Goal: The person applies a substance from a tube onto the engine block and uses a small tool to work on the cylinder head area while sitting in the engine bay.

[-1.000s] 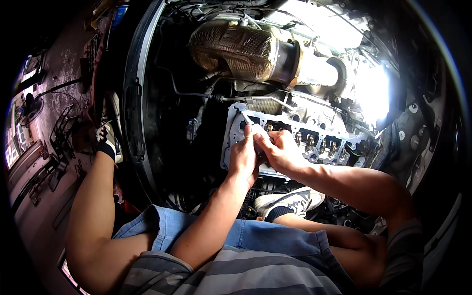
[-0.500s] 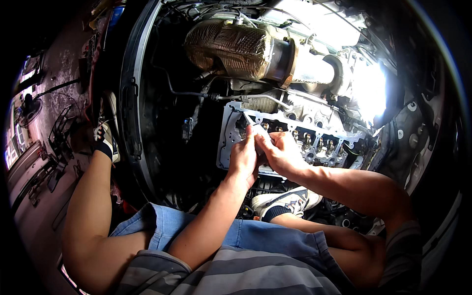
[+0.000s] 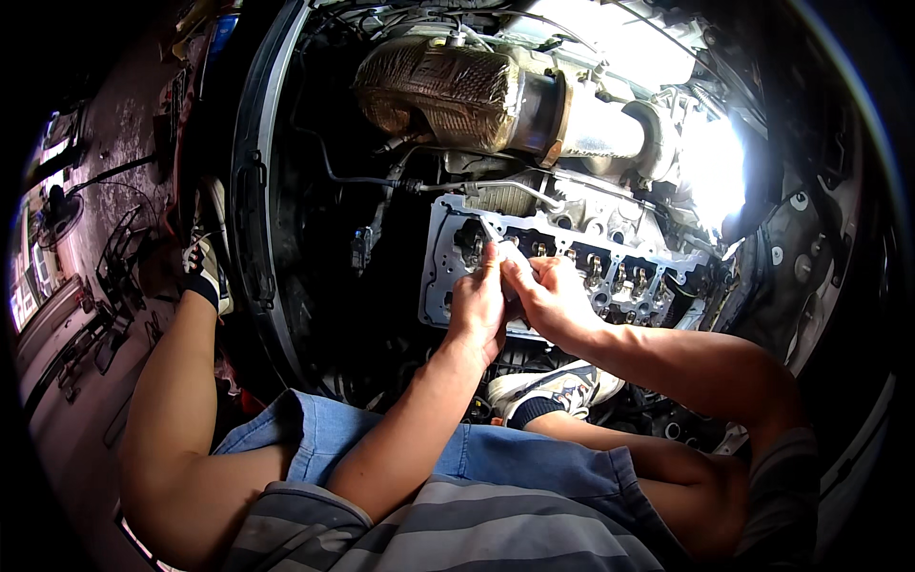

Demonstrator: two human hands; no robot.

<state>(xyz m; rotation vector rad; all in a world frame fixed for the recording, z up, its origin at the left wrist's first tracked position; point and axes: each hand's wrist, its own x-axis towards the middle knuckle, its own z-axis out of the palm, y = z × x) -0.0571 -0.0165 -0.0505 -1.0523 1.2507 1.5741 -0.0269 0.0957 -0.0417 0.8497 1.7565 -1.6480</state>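
A pale sealant tube (image 3: pixel 513 254) with a tapered nozzle is squeezed between my two hands over the cylinder head (image 3: pixel 436 276). My left hand (image 3: pixel 477 307) wraps around its left side, thumb pointing up along it. From the right, my right hand (image 3: pixel 558 300) closes on the same tube, thumb pressed against its body. The nozzle points up and left, its tip at the cylinder head's upper rim; whether it touches I cannot tell. Inside the head show several rockers and springs. My fingers hide the tube's lower end and part of the head's near edge.
Beyond the head lies a foil-wrapped exhaust part (image 3: pixel 438 95) joined to a metal pipe (image 3: pixel 600 133). A bright work light (image 3: pixel 720 176) glares at the right. A thin metal tube (image 3: pixel 372 181) crosses behind the head. My shoe (image 3: pixel 553 389) rests in the engine bay just below it.
The sealant tube and both hands have shifted slightly right, and the nozzle tip has moved a little along the head's upper rim. My grip looks the same.
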